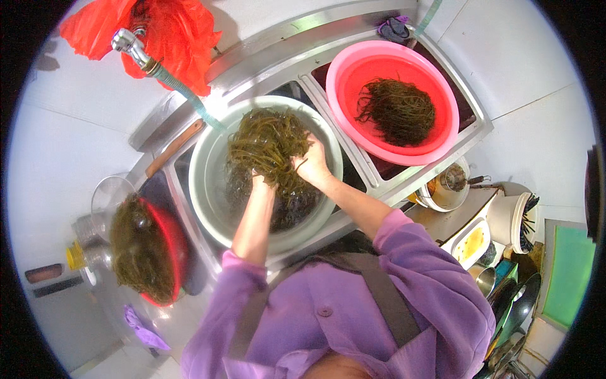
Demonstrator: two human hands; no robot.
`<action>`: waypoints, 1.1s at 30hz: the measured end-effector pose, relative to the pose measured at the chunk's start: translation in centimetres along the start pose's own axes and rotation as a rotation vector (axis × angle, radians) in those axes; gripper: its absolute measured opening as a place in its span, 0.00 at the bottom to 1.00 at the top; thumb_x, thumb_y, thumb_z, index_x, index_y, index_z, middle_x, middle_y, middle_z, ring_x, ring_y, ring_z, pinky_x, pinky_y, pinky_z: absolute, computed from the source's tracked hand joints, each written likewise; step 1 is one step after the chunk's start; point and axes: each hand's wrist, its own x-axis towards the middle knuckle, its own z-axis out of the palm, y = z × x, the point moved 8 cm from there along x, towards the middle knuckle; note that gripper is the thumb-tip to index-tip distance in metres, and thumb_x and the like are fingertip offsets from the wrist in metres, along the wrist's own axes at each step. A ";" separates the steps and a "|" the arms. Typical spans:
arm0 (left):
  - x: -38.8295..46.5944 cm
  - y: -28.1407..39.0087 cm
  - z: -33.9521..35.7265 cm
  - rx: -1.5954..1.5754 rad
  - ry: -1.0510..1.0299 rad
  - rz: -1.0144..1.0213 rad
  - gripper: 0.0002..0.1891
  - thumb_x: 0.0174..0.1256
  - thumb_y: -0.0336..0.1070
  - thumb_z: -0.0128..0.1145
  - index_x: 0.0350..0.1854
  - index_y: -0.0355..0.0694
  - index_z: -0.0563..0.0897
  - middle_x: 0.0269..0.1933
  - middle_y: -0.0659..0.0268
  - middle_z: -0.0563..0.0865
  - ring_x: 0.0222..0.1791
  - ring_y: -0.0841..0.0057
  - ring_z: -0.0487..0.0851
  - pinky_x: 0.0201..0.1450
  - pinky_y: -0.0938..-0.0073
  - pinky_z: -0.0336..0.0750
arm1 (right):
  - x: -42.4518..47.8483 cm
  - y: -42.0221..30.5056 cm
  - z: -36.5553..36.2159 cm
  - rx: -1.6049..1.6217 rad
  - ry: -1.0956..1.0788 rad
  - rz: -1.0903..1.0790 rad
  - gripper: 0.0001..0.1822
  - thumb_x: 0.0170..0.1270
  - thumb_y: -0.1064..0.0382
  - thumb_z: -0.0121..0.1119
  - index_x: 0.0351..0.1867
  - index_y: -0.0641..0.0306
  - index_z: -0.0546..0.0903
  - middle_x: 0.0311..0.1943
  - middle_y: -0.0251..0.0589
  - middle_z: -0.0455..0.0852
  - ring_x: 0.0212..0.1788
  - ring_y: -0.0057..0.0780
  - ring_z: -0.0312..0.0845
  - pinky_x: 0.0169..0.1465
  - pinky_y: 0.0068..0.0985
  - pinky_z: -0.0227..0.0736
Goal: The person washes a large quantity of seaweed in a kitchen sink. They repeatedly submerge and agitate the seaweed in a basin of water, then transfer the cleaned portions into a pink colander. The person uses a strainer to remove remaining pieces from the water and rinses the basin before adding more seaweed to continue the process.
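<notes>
Both my hands are inside a pale green plastic basin [202,208] of water on the left sink bay. My left hand [262,180] is under a tangled clump of wet, stringy greenish-brown seaweed [267,142], its fingers mostly hidden. On the clump's right side, my right hand [313,161] grips strands. Darker strands lie in the water below. A pink-rimmed red basin [334,106] on the right bay holds water and another dark clump [402,111]. At the left, a red container [173,246] is heaped with similar strands [139,251].
A hose with a metal tap fitting [182,90] runs into the pale basin. Left of it lies a wooden handle [173,149]. A white bucket [454,194], a tray [471,244] and pans [521,303] stand at the right. A red plastic bag [180,42] hangs on the wall.
</notes>
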 end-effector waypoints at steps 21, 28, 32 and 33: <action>7.7 -13.4 25.0 -0.098 -0.476 -0.146 0.20 0.71 0.50 0.50 0.56 0.42 0.77 0.56 0.63 0.81 0.54 0.63 0.79 0.58 0.60 0.74 | 9.7 -8.8 -24.1 0.065 0.297 -0.218 0.20 0.50 0.78 0.56 0.48 0.67 0.77 0.39 0.42 0.85 0.45 0.36 0.82 0.53 0.30 0.74; 4.8 -13.3 21.8 1.838 -0.787 0.681 0.29 0.46 0.37 0.67 0.56 0.37 0.78 0.51 0.51 0.83 0.54 0.55 0.79 0.60 0.62 0.73 | 7.7 3.5 -33.6 -1.389 -0.223 0.497 0.25 0.51 0.58 0.68 0.52 0.62 0.79 0.52 0.55 0.79 0.55 0.50 0.77 0.54 0.44 0.76; 3.1 -7.6 16.4 1.769 -0.518 0.718 0.43 0.45 0.38 0.69 0.68 0.37 0.66 0.66 0.47 0.70 0.67 0.53 0.67 0.70 0.62 0.62 | 9.6 -1.3 -27.9 -1.155 -0.225 -0.025 0.32 0.47 0.63 0.67 0.58 0.61 0.76 0.58 0.50 0.76 0.61 0.51 0.71 0.60 0.43 0.72; 3.4 -7.7 14.4 1.720 -0.528 0.558 0.51 0.41 0.43 0.73 0.71 0.34 0.60 0.68 0.44 0.66 0.70 0.51 0.63 0.72 0.60 0.59 | 9.5 -2.0 -25.2 -1.038 -0.294 -0.245 0.33 0.46 0.64 0.67 0.59 0.62 0.75 0.59 0.50 0.75 0.63 0.51 0.69 0.62 0.43 0.71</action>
